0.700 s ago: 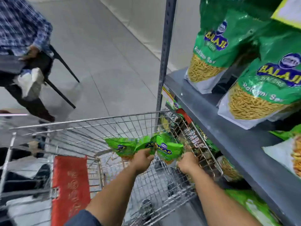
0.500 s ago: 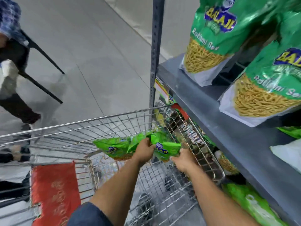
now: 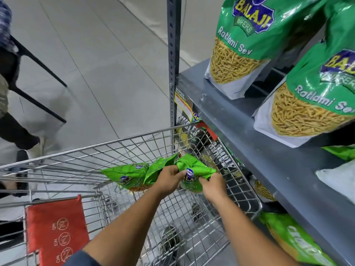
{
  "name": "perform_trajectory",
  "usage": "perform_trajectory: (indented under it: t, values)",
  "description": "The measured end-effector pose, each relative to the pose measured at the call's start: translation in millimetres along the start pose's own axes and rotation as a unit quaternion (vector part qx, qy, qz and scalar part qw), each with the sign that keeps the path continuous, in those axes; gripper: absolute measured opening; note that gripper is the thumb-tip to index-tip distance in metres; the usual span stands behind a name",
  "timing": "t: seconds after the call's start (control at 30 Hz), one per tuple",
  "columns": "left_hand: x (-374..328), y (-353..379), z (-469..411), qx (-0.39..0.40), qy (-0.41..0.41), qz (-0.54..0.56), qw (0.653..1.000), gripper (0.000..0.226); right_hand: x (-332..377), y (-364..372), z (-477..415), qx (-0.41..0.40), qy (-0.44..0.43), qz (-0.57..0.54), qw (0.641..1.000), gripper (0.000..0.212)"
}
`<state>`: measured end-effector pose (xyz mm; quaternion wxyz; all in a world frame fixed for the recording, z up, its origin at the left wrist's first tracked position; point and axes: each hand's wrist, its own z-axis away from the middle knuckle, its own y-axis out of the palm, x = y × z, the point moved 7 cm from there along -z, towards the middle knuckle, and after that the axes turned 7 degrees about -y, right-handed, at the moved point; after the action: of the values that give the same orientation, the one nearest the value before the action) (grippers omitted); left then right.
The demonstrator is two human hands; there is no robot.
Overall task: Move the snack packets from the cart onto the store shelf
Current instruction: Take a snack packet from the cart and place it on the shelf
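Both hands were inside the silver wire shopping cart (image 3: 247, 191), closed on a bunch of small bright-green snack packets (image 3: 194, 167) held above the cart's mesh floor. The left hand (image 3: 169, 178) was curled tightly, fingers wrapped around the crumpled tops of the packets, gathering them together; two more of the green packets (image 3: 126, 174) fanned out to its left, hanging from that same grip. The right hand (image 3: 213, 186) sat just beside it, fingers pinched shut on the lower right edge of the nearest packet, the one with the blue oval logo facing up. The two hands were almost touching, with that packet between them.

The cart stood hard against the grey metal store shelf (image 3: 249, 120), whose perforated dark upright post (image 3: 172, 54) rose just behind the cart's far rim. On the shelf stood two large green Ratlami Sev bags (image 3: 247, 35), upright and well above the hands. A red plastic child-seat flap (image 3: 55, 231) lay at the cart's near end. More green bags (image 3: 295, 240) showed on the lower shelf level, to the right of the cart.
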<state>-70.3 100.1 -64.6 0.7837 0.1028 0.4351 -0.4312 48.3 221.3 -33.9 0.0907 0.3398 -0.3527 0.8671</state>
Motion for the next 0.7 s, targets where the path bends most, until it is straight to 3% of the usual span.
perform_trajectory:
  t: [0.13, 0.27, 0.47, 0.6, 0.7]
  values:
    - [-22, -15, 27, -0.032, 0.053, -0.047, 0.997, 0.041, 12, -16, 23, -0.005, -0.026, -0.044, 0.999, 0.027]
    - [-67, -22, 81, -0.045, 0.131, -0.068, 0.988, 0.044, 28, -50, 73, -0.029, -0.064, -0.091, 0.993, 0.014]
    - [-171, -5, 183, -0.075, 0.315, -0.069, 0.944, 0.055, 60, -144, 163, -0.188, -0.219, -0.157, 0.944, 0.007]
    - [-236, 35, 226, -0.065, 0.419, -0.078, 0.902, 0.053, 58, -212, 212, -0.259, -0.248, -0.156, 0.920, 0.026]
    - [-268, 72, 238, -0.044, 0.449, -0.093, 0.887, 0.051, 51, -256, 233, -0.304, -0.271, -0.154, 0.900, 0.017]
